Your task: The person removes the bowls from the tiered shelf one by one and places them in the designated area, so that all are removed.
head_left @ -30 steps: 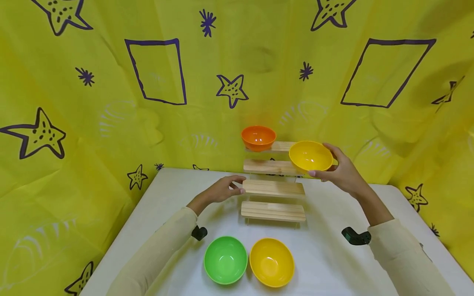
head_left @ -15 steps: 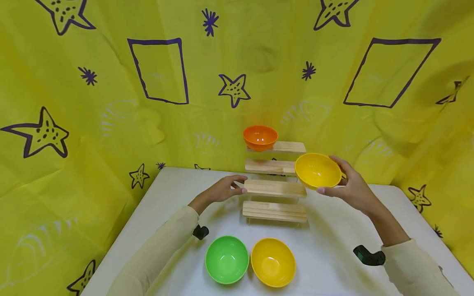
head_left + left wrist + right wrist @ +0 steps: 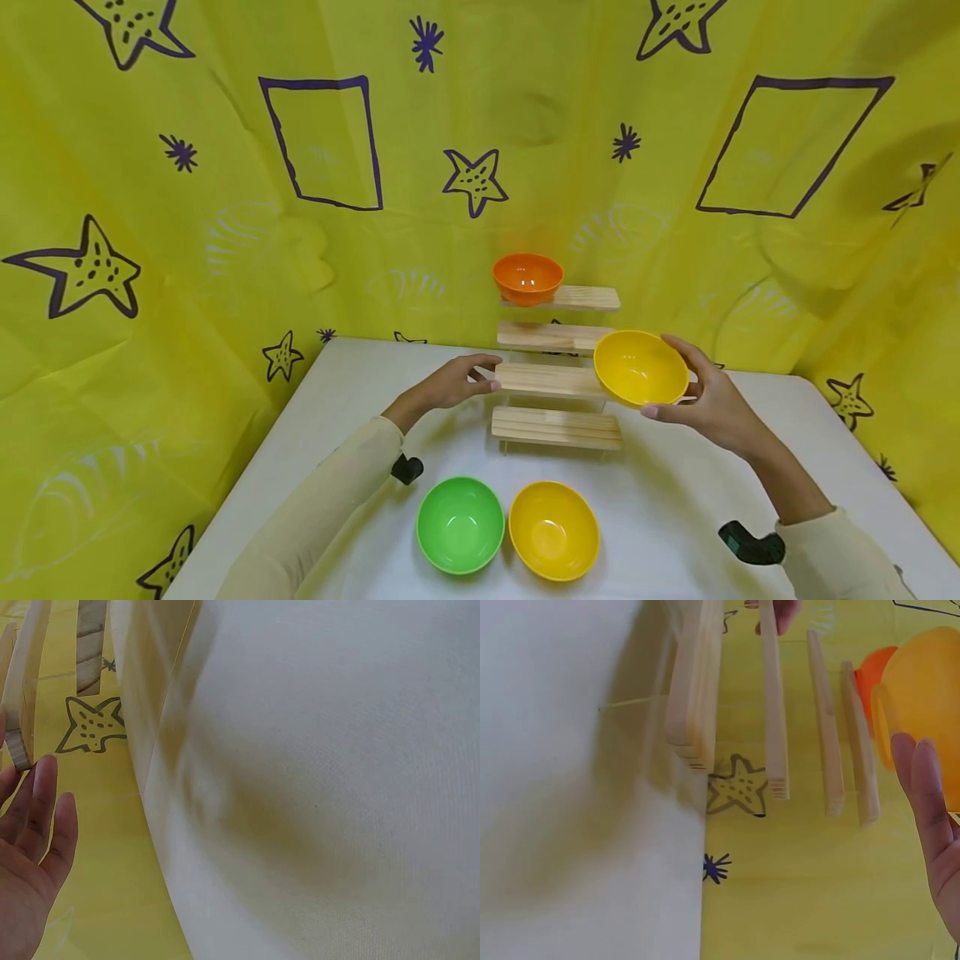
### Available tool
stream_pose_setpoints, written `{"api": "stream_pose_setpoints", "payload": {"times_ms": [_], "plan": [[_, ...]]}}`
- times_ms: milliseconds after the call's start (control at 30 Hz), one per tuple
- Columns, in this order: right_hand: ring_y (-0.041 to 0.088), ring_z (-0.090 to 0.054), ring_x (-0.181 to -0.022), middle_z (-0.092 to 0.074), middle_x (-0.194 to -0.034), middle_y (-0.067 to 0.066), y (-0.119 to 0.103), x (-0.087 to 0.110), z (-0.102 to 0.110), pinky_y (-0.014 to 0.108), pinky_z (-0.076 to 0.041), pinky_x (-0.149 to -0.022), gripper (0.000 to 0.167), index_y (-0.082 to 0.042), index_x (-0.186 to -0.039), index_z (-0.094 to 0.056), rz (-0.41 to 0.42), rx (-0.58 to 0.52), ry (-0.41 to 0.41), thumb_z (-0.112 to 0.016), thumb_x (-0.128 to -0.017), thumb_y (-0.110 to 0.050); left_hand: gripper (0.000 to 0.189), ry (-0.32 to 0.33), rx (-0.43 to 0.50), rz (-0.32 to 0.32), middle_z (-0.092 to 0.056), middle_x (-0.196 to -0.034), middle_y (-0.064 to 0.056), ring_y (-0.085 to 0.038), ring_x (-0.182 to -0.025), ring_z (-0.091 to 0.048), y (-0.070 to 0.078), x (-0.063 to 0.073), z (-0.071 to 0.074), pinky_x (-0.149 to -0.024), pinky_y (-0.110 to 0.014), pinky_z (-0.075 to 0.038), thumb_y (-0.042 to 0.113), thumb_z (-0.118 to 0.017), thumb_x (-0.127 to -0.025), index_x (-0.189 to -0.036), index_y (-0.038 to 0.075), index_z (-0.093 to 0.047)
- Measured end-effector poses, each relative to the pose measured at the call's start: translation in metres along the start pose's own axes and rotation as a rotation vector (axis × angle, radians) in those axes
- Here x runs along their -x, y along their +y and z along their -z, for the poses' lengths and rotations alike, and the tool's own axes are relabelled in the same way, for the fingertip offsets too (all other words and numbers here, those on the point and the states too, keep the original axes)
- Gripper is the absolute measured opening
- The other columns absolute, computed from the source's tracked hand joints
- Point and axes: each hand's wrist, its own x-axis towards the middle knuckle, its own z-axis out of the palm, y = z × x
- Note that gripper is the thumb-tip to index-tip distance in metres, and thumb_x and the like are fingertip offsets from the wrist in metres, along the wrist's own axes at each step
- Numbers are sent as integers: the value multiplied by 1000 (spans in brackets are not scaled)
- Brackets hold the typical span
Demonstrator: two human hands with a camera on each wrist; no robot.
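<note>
My right hand (image 3: 716, 404) holds a yellow bowl (image 3: 641, 367) by its right side, thumb at the near rim and fingers at the far side. The bowl is in front of the right end of a wooden tiered shelf (image 3: 555, 379), near the second and third steps from the top. In the right wrist view, fingers (image 3: 930, 795) lie against the yellow bowl (image 3: 930, 697). My left hand (image 3: 446, 385) pinches the left end of the third step, and the left wrist view has its fingers (image 3: 41, 795) at the wood's end (image 3: 19, 750). An orange bowl (image 3: 527, 279) sits on the top step's left part.
On the white table (image 3: 660, 533), a green bowl (image 3: 460, 525) and another yellow bowl (image 3: 553, 531) stand side by side in front of the shelf. A yellow patterned sheet (image 3: 562, 108) rises behind and at both sides.
My right hand has brought the yellow bowl down from beside the top step, slightly rightward, towards the third step. My left hand stays at the shelf's left end.
</note>
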Motion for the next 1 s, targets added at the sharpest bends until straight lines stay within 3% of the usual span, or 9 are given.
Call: {"api": "stream_pose_setpoints", "payload": {"times_ms": [233, 433, 500, 733, 1000], "plan": [[7, -69, -87, -35, -149, 28, 2, 9, -6, 27, -60, -70, 100, -7, -160, -18, 25, 25, 9, -82, -83, -9, 52, 0, 1, 4, -56, -142, -14, -29, -118, -63, 0, -1, -1, -90, -35, -55, 26, -63, -101, -148, 9, -49], [5, -68, -89, -36, -147, 26, 5, 20, -11, 27, -60, -71, 97, -5, -158, -21, 60, -16, -8, -82, -82, -4, 52, -1, 7, 5, -56, -142, -15, -29, -118, -63, 1, -1, -1, -91, -36, -55, 26, -62, -101, -148, 8, -48], [4, -68, -90, -38, -146, 21, 7, 23, -12, 28, -61, -71, 96, -5, -157, -22, 68, -27, -13, -82, -81, -3, 52, -2, 6, 4, -56, -143, -15, -30, -118, -62, 0, -1, -1, -91, -36, -55, 26, -62, -102, -148, 8, -48], [7, -70, -91, -40, -135, -17, 12, 35, -16, 30, -61, -72, 95, -8, -157, -24, 79, -47, -38, -81, -81, -2, 52, 0, -2, 7, -55, -143, -15, -30, -119, -62, 0, 0, -1, -91, -36, -55, 27, -62, -102, -149, 10, -48], [9, -70, -92, -40, -136, -20, 17, 46, -18, 30, -61, -72, 96, -8, -157, -24, 85, -78, -67, -81, -80, 0, 52, -1, -13, 2, -56, -142, -16, -30, -119, -62, 0, -1, -1, -91, -37, -55, 26, -62, -101, -149, 9, -48]]}}
